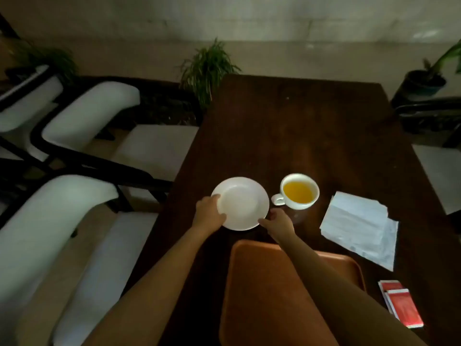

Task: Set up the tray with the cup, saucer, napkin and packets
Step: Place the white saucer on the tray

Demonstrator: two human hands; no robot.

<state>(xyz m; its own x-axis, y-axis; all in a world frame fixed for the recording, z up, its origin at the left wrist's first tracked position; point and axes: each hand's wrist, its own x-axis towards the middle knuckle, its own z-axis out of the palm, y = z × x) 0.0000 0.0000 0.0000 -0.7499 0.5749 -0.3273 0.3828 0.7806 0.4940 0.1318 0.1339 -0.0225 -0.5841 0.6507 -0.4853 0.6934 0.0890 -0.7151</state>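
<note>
A white saucer (240,203) lies on the dark wooden table (287,131), just beyond the far edge of the orange-brown tray (262,295). My left hand (208,214) grips the saucer's left rim. My right hand (277,224) holds its near-right rim with the fingertips. A white cup (299,191) with yellow liquid stands to the right of the saucer, its handle pointing left. A white napkin (359,224) lies further right. Red packets (400,304) sit near the table's right edge beside the tray. The tray holds nothing; my right forearm crosses over it.
White cushioned chairs with black frames (82,136) line the left side of the table. Potted plants stand beyond the far end (207,68) and at the right (424,81). Another chair (434,113) is at the right.
</note>
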